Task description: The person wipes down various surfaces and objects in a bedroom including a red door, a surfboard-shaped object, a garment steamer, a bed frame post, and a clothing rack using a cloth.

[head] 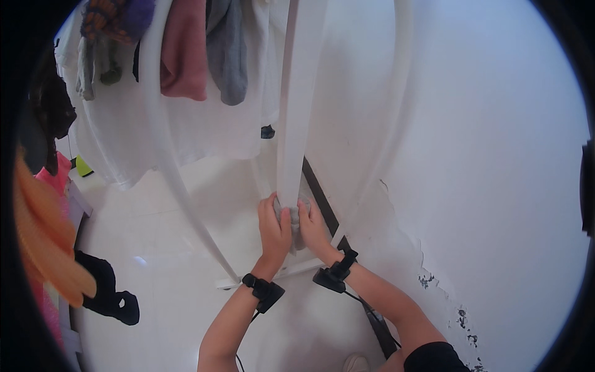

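A grey cloth (294, 217) is wrapped around the lower part of a white upright post (295, 116) of a clothes rack. My left hand (275, 230) presses the cloth from the left side, with its thumb at the front. From the right, my right hand (316, 228) holds the same cloth against the post, fingers curled round its far side. The cloth's lower end hangs between the two palms. Both wrists wear black strapped devices with cables.
Thin white bars (186, 190) of the rack run down to a foot bar (297, 268) on the tiled floor. White garments, a pink cloth (184, 56) and a grey sock (231, 69) hang above. Orange fabric (51, 232) hangs at left. A wall (465, 139) with peeling paint stands at right.
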`<state>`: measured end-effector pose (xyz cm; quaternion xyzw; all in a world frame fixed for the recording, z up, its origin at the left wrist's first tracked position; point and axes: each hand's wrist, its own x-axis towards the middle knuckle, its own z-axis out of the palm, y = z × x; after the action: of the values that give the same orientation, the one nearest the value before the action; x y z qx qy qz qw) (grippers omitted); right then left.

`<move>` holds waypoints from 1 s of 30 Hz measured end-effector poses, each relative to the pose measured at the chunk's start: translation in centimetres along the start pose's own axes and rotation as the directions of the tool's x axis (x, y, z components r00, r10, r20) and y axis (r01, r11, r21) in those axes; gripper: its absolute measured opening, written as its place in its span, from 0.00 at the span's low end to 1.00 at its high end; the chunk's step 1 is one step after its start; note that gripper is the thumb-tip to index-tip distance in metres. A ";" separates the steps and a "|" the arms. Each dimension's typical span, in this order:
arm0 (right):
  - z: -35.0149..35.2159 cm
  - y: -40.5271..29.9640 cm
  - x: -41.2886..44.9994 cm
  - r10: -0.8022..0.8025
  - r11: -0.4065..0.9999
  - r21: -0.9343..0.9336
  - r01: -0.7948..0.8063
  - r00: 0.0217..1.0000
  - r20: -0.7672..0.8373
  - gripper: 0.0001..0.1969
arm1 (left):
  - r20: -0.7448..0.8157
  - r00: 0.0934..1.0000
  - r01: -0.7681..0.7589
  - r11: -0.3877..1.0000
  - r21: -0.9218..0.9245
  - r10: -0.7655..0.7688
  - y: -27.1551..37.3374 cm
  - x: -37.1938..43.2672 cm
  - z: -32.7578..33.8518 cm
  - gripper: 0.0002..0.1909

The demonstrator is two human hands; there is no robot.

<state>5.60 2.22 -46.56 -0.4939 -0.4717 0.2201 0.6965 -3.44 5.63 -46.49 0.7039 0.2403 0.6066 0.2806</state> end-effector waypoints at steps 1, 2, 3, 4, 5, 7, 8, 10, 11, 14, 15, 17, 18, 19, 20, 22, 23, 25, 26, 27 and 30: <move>-0.1 0.7 -0.4 -0.008 1.000 0.008 0.008 1.000 0.001 0.13 | 0.043 0.999 0.006 0.998 0.056 -0.009 -0.9 -0.7 -0.1 0.21; -0.3 1.4 -0.8 0.114 0.990 -0.084 -0.114 0.993 -0.001 0.14 | 0.041 0.999 -0.003 0.998 0.063 0.001 -1.8 -1.5 -0.3 0.21; -0.4 2.3 -1.4 0.241 0.955 -0.172 -0.240 0.970 -0.014 0.15 | 0.088 0.995 0.025 0.993 0.111 -0.035 -2.8 -2.7 -0.5 0.21; -1.1 3.3 -2.4 0.253 0.953 -0.168 -0.252 0.967 -0.015 0.15 | 0.138 0.987 0.062 0.985 0.158 -0.084 -3.0 -4.1 -0.7 0.21; -1.7 4.2 -3.4 0.265 0.940 -0.229 -0.254 0.964 0.020 0.18 | 0.144 0.985 0.071 0.984 0.166 -0.095 -3.2 -5.4 -1.0 0.21; -2.3 4.8 -4.7 0.277 0.925 -0.286 -0.250 0.959 0.057 0.20 | 0.231 0.949 0.157 0.959 0.238 -0.212 -3.6 -7.1 -1.3 0.22; -2.5 5.1 -5.3 0.310 0.918 -0.276 -0.285 0.950 0.050 0.22 | 0.233 0.948 0.158 0.957 0.243 -0.216 -3.8 -7.7 -1.4 0.22; -2.4 5.2 -5.1 0.320 0.919 -0.257 -0.298 0.946 0.045 0.24 | 0.276 0.945 0.116 0.968 0.221 -0.177 -4.8 -7.6 -1.7 0.22; -2.5 5.1 -4.4 0.377 0.907 -0.231 -0.353 0.924 0.066 0.25 | 0.276 0.947 0.104 0.969 0.224 -0.165 -5.3 -7.3 -1.7 0.22; -3.3 3.9 -4.8 0.459 0.885 -0.169 -0.435 0.875 0.153 0.27 | 0.329 0.923 0.151 0.975 0.162 -0.197 -4.8 -7.5 -1.8 0.24; -3.4 3.4 -4.8 0.455 0.890 -0.131 -0.436 0.862 0.221 0.28 | 0.348 0.889 0.276 0.955 0.108 -0.297 -4.7 -7.4 -1.6 0.26; -3.3 2.5 -5.1 0.460 0.888 -0.120 -0.444 0.845 0.274 0.29 | 0.369 0.844 0.396 0.916 0.060 -0.389 -5.2 -7.1 -1.8 0.28; -3.3 2.1 -5.2 0.466 0.883 -0.112 -0.456 0.825 0.319 0.30 | 0.453 0.780 0.504 0.863 -0.047 -0.431 -5.5 -6.7 -2.3 0.32; -3.4 1.9 -5.2 0.466 0.883 -0.110 -0.456 0.825 0.321 0.30 | 0.539 0.709 0.607 0.782 -0.140 -0.454 -5.8 -6.5 -2.7 0.35; -3.5 1.8 -5.2 0.466 0.879 -0.078 -0.471 0.811 0.353 0.30 | 0.537 0.710 0.607 0.782 -0.138 -0.456 -5.9 -6.6 -2.9 0.35; -3.9 2.0 -5.0 0.467 0.872 -0.049 -0.487 0.798 0.381 0.31 | 0.634 0.633 0.623 0.778 -0.077 -0.444 -5.4 -6.4 -3.3 0.39; -4.3 2.5 -4.7 0.414 0.900 -0.068 -0.431 0.795 0.444 0.31 | 0.634 0.633 0.625 0.777 -0.079 -0.444 -5.3 -6.4 -3.1 0.39; -4.8 3.3 -4.5 0.368 0.923 -0.094 -0.374 0.780 0.506 0.30 | 0.544 0.784 0.253 0.954 0.159 -0.299 -5.0 -6.5 -2.2 0.39; -4.9 3.8 -4.5 0.351 0.935 -0.233 -0.267 0.795 0.495 0.28 | 0.543 0.785 0.258 0.954 0.152 -0.299 -5.0 -6.5 -2.0 0.39; -4.6 3.6 -4.5 0.331 0.919 -0.363 -0.155 0.805 0.493 0.26 | 0.491 0.813 0.259 0.950 0.177 -0.313 -5.0 -6.5 -2.0 0.37; -3.8 2.4 -4.4 0.349 0.818 -0.572 -0.069 0.850 0.396 0.24 | 0.383 0.853 0.310 0.934 0.175 -0.355 -4.2 -6.1 -2.0 0.33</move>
<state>7.31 -2.03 -50.94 -0.6481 -0.6133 0.2728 0.3599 -6.33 4.78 -53.56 0.7766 0.3264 0.3746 0.3874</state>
